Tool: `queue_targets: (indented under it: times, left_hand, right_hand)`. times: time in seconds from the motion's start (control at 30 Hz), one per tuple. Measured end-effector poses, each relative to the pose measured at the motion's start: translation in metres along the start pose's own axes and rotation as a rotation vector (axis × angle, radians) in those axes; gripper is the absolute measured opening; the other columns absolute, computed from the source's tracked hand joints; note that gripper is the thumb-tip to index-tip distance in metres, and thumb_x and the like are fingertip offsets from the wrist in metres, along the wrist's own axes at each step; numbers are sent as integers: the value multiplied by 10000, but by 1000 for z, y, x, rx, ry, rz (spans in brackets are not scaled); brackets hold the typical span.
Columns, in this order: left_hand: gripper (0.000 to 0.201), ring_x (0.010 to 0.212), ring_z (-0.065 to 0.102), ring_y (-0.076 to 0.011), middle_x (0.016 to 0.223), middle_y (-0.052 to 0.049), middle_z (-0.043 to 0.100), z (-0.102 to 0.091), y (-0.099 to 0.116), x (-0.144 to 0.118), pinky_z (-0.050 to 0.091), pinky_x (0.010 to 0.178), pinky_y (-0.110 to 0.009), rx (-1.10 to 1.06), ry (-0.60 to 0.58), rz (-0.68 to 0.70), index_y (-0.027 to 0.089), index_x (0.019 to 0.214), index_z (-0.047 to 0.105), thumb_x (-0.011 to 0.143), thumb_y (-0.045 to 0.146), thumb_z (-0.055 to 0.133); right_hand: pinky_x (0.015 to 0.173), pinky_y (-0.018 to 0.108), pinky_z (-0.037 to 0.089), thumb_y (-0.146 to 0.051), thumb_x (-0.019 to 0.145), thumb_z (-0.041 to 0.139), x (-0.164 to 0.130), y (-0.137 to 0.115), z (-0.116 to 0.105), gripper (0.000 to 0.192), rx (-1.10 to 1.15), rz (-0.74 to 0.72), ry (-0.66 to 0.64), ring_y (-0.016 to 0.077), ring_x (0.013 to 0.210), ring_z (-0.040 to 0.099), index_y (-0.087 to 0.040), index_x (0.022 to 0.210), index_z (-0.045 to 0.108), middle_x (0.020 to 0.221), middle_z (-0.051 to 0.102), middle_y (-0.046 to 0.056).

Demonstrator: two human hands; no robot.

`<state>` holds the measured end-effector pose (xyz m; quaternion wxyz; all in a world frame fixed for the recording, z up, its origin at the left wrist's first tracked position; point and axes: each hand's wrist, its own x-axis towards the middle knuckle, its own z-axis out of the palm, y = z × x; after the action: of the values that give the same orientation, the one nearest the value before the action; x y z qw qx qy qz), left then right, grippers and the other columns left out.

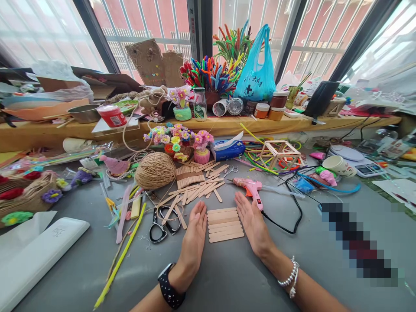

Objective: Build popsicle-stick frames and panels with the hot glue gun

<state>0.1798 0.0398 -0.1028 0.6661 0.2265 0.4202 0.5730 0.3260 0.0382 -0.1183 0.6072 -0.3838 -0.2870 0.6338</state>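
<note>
Messy gray table. Left hand & right hand flat, fingers pressed together, squeezing stick row from both sides. Rows lined up; glue gun untouched nearby.

Grey worktable across the foreground; yellow-covered ledge along its far edge, from 9 to 3 o'clock. Barred windows with dark frames at 12 o'clock, admitting bright daylight; pinkish wall beyond.

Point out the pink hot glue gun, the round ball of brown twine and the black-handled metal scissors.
pink hot glue gun [251, 189], head view, on its body.
round ball of brown twine [155, 170], head view, its middle.
black-handled metal scissors [158, 230], head view, left handle loop.
</note>
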Motion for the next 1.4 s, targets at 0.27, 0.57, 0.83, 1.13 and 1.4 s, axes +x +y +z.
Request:
queue_targets:
  times: [0.27,0.57,0.83,1.13,1.4]
  left_hand:
    - [338,1215,347,-153,1317,-86,392,-4,-5,3,228,1040,-308,8,-23,16,176,1106,451,788,280,399]
    - [308,1158,415,-195,1207,-84,487,-14,30,13,320,976,-342,495,-148,296,180,1057,480,782,316,448]
    - [227,879,522,-257,975,-109,575,-40,62,39,411,763,-374,1959,24,855,141,976,524,781,247,472]
    - [170,743,552,-202,780,-63,584,-46,63,46,378,614,-275,2211,125,899,157,806,553,816,167,384]
    - [240,716,553,-225,718,-56,619,-50,78,38,349,625,-314,2129,297,1105,166,773,593,851,246,380]
  right_hand:
    - [1065,312,102,-603,789,316,0,0,0,611,-13,-2,-8,138,1272,216,-230,1269,377,1392,268,5]
    - [1066,323,114,-579,794,343,0,0,-2,552,4,-34,7,139,1268,229,-253,1234,418,1378,304,-2]
    - [1066,341,120,-541,797,389,-2,-1,-3,472,19,-63,15,147,1252,270,-263,1166,487,1345,367,0]
    - [1059,351,149,-559,769,418,-1,-2,-5,469,-1,-66,23,165,1229,318,-272,1125,525,1301,431,4]
    - [1030,379,224,-471,793,435,-4,-9,-2,330,-38,-168,11,179,1162,409,-238,972,587,1141,570,22]
